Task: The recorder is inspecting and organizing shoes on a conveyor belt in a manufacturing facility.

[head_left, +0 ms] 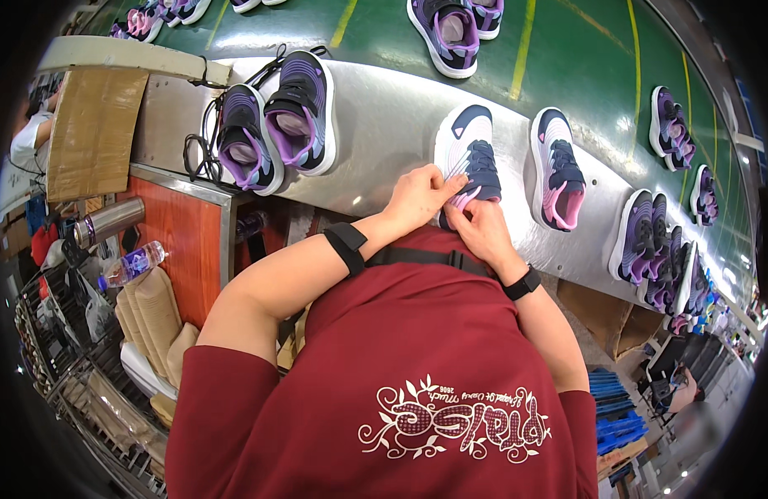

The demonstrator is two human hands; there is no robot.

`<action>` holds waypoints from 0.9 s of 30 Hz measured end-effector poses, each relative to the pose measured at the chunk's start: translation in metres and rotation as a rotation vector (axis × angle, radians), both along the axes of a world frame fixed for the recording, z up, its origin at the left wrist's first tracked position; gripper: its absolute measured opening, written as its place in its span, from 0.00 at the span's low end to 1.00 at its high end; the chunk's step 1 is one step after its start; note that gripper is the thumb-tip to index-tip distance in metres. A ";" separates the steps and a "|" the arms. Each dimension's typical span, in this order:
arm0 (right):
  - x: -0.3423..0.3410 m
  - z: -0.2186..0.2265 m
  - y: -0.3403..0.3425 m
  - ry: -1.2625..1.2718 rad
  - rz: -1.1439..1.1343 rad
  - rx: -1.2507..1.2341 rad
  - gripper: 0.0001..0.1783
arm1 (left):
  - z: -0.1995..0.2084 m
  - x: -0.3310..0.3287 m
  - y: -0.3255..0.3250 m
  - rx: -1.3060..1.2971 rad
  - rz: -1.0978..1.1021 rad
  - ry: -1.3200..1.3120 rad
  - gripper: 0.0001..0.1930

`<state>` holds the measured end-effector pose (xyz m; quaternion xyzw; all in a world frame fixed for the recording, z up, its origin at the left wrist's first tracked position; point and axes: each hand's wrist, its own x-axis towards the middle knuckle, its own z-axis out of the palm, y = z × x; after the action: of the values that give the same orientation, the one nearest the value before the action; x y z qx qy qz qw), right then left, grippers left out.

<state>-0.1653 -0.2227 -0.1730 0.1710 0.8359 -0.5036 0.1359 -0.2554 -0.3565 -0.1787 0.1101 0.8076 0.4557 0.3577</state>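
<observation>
A white sneaker (465, 137) with navy trim, a navy strap and a pink lining sits on the metal ledge close to my body, toe pointing away. My left hand (419, 198) grips the left side of its collar, thumb laid over the opening. On the heel side, my right hand (485, 231) has its fingers bent and pressed at the collar's edge. Both hands nearly meet there, hiding the heel and whatever small part the fingertips pinch. To the right stands a matching white and navy sneaker (557, 170), untouched.
Two purple and black sneakers (299, 112) stand left on the ledge (367, 125), beside black cords (203, 150). Beyond runs a green conveyor belt (559, 50) carrying more sneakers. Several shoes (642, 237) line the right end. A plastic bottle (134, 264) and metal flask (109, 223) are at left.
</observation>
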 end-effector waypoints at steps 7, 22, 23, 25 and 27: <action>0.002 -0.011 0.002 0.115 0.022 0.108 0.18 | -0.017 0.001 0.008 0.027 0.008 0.038 0.22; 0.073 0.063 0.097 0.384 -0.055 0.820 0.31 | -0.061 0.004 0.028 0.087 -0.007 0.074 0.10; 0.078 0.059 0.104 0.269 0.019 0.746 0.32 | -0.062 0.004 0.032 0.047 0.001 0.168 0.09; 0.079 0.040 0.112 0.270 0.113 0.688 0.35 | -0.061 0.003 0.040 -0.025 -0.053 0.244 0.08; 0.071 0.025 0.111 0.344 0.121 0.719 0.29 | -0.062 0.000 0.046 -0.110 -0.077 0.324 0.08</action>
<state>-0.0945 -0.1117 -0.1482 0.0714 0.9779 -0.1912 -0.0449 -0.2558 -0.3105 -0.2407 0.1934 0.8735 0.3732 0.2457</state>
